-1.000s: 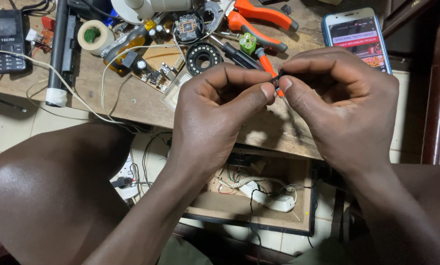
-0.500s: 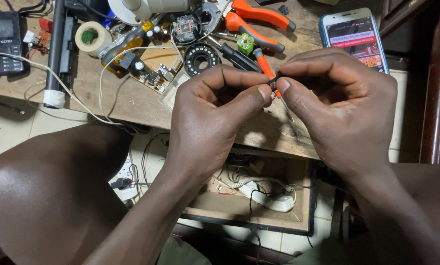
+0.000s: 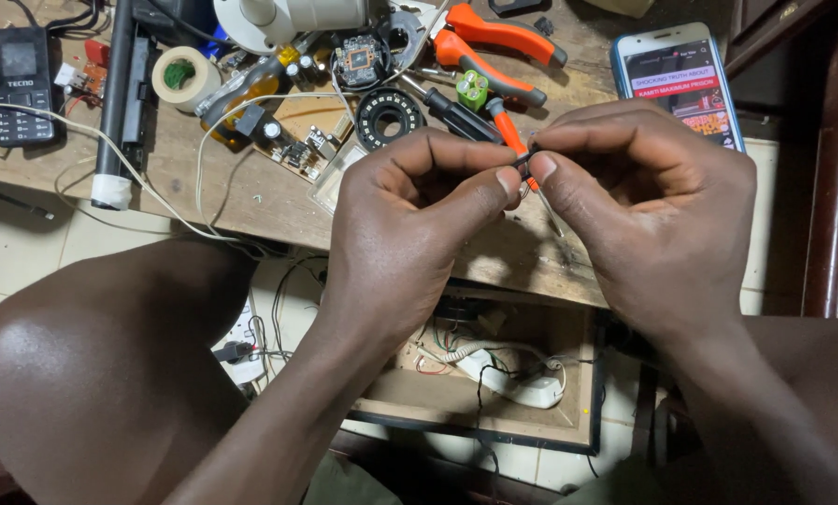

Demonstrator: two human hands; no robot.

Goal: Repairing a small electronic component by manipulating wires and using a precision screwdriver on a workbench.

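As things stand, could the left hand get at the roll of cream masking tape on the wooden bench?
Probably yes, but not at once: the left hand pinches a small dark part together with the right hand. The roll of cream masking tape lies uncovered, up-left.

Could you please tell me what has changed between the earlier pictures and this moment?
Very little. The left hand and right hand remain together over the wooden bench edge, fingertips pinching the same small dark part; nothing was picked up or released. The orange-handled pliers, tape roll and smartphone lie where they were.
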